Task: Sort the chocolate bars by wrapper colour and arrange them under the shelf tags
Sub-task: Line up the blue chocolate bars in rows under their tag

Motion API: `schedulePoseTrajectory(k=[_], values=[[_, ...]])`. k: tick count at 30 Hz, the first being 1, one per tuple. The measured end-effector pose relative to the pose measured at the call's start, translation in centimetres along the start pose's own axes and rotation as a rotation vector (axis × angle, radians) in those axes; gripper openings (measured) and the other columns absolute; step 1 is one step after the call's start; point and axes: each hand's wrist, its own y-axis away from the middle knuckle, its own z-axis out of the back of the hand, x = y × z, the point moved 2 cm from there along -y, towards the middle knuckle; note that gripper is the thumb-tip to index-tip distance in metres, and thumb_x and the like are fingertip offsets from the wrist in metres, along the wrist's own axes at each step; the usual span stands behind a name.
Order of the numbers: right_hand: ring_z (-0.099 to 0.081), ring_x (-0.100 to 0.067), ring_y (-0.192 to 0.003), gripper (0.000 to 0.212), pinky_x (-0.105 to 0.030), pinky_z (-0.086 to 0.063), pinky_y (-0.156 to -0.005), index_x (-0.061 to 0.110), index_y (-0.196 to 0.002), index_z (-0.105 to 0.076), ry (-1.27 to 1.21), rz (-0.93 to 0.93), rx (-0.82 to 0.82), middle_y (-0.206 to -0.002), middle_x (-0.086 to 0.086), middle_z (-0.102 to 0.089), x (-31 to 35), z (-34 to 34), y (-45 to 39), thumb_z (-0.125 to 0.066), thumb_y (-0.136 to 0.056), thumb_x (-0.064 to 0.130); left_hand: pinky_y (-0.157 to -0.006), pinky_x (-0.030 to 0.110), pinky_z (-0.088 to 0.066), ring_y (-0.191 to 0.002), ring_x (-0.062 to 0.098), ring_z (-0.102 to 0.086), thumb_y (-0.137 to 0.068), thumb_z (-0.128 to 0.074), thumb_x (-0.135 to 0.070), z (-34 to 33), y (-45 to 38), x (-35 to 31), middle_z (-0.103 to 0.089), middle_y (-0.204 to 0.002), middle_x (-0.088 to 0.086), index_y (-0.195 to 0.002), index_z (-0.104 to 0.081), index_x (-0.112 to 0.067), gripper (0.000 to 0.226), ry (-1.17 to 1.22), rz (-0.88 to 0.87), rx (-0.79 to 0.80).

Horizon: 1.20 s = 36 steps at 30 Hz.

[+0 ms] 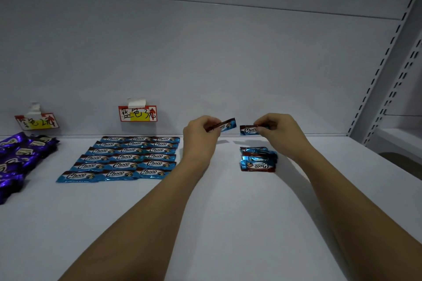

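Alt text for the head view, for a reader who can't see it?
Each hand, left hand and right hand, pinches one blue bar above a white shelf. A blue grid lies under a tag; a blue pile sits right, purple bars left.

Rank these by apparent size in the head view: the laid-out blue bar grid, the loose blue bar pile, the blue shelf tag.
1. Blue bar grid, by far the largest.
2. Loose blue bar pile.
3. Blue shelf tag, close to the pile and farther back, so this order is unsure.
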Motion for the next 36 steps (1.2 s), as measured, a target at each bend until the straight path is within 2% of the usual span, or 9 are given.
schedulePoseTrajectory(k=[3, 8, 13, 18, 24, 27, 30, 32, 36], values=[[-0.067, -0.014, -0.080, 0.020, -0.027, -0.055, -0.073, 0.032, -0.082, -0.067, -0.089, -0.001, -0.054, -0.084, 0.008, -0.070, 1.8, 0.2, 1.0, -0.066, -0.089, 0.013, -0.068, 0.006, -0.049, -0.083, 0.001, -0.065, -0.089, -0.065, -0.007, 0.0, 0.6, -1.8, -0.070, -0.088, -0.010, -0.097, -0.073, -0.022, 0.019, 0.134, 0.038, -0.063], [-0.072, -0.020, -0.075, 0.006, -0.034, -0.060, -0.076, 0.014, -0.087, -0.068, -0.242, -0.080, -0.018, -0.089, -0.006, -0.071, 4.9, -1.1, 2.9, -0.068, -0.086, 0.009, -0.068, 0.007, -0.048, -0.080, 0.003, -0.064, -0.088, -0.064, -0.003, 1.8, 2.1, -3.8, -0.071, -0.089, -0.005, -0.101, -0.074, -0.014, 0.019, 0.208, 0.087, -0.020], [-0.067, -0.014, -0.072, 0.011, -0.028, -0.054, -0.066, 0.019, -0.085, -0.069, -0.224, -0.050, 0.083, -0.082, 0.001, -0.073, 8.4, -4.1, 5.1, -0.069, -0.084, 0.008, -0.062, 0.007, -0.046, -0.071, -0.002, -0.063, -0.086, -0.068, -0.004, 9.5, 3.1, -4.8, -0.070, -0.085, -0.009, -0.093, -0.073, -0.021, 0.019, 0.010, -0.069, 0.097], [-0.063, -0.013, -0.071, 0.017, -0.025, -0.051, -0.062, 0.021, -0.081, -0.071, -0.235, -0.051, 0.234, -0.080, -0.001, -0.072, 13.1, -9.3, 7.0, -0.067, -0.085, 0.005, -0.064, 0.015, -0.051, -0.080, 0.008, -0.068, -0.087, -0.069, -0.007, 19.3, 5.3, -2.1, -0.072, -0.087, -0.006, -0.090, -0.074, -0.026, 0.020, -0.150, 0.077, 0.105], [-0.058, -0.009, -0.068, 0.014, -0.022, -0.047, -0.057, 0.019, -0.075, -0.070, -0.246, -0.027, 0.288, -0.076, 0.003, -0.068, 18.2, -15.5, 8.6, -0.065, -0.087, 0.013, -0.046, 0.006, -0.037, -0.058, 0.000, -0.059, -0.087, -0.069, -0.010, 26.7, 6.8, 0.3, -0.068, -0.077, -0.008, -0.088, -0.076, -0.025, 0.016, -0.339, 0.103, 0.055], [-0.066, -0.009, -0.076, 0.012, -0.027, -0.056, -0.061, 0.023, -0.082, -0.067, -0.243, -0.005, 0.326, -0.083, 0.005, -0.069, 19.4, -17.1, 9.5, -0.065, -0.087, 0.013, -0.053, 0.007, -0.040, -0.075, 0.005, -0.062, -0.088, -0.067, -0.012, 28.4, 7.1, 1.1, -0.070, -0.090, -0.004, -0.090, -0.075, -0.029, 0.019, -0.435, 0.061, 0.131], [-0.068, -0.014, -0.087, 0.017, -0.032, -0.056, -0.077, 0.024, -0.083, -0.068, -0.197, 0.029, 0.357, -0.089, 0.003, -0.072, 18.8, -17.4, 10.7, -0.063, -0.086, 0.008, -0.074, 0.018, -0.042, -0.087, 0.011, -0.058, -0.088, -0.066, -0.014, 28.9, 7.4, 1.9, -0.069, -0.099, -0.003, -0.101, -0.076, -0.024, 0.019, -0.597, -0.030, 0.182], [-0.068, -0.012, -0.088, 0.019, -0.029, -0.055, -0.077, 0.024, -0.081, -0.069, -0.192, 0.046, 0.354, -0.090, 0.003, -0.073, 18.2, -17.3, 11.0, -0.063, -0.085, 0.006, -0.083, 0.028, -0.043, -0.094, 0.014, -0.056, -0.089, -0.066, -0.016, 29.1, 7.3, 2.5, -0.067, -0.104, -0.001, -0.105, -0.075, -0.023, 0.020, -0.666, -0.065, 0.206], [-0.067, -0.005, -0.083, 0.017, -0.022, -0.054, -0.071, 0.023, -0.084, -0.070, -0.150, 0.072, 0.373, -0.087, 0.008, -0.072, 17.9, -17.6, 11.1, -0.063, -0.087, 0.008, -0.085, 0.030, -0.040, -0.102, 0.015, -0.048, -0.091, -0.065, -0.025, 29.1, 7.2, 3.1, -0.064, -0.114, -0.003, -0.113, -0.071, -0.025, 0.023, -0.762, -0.189, 0.251]])
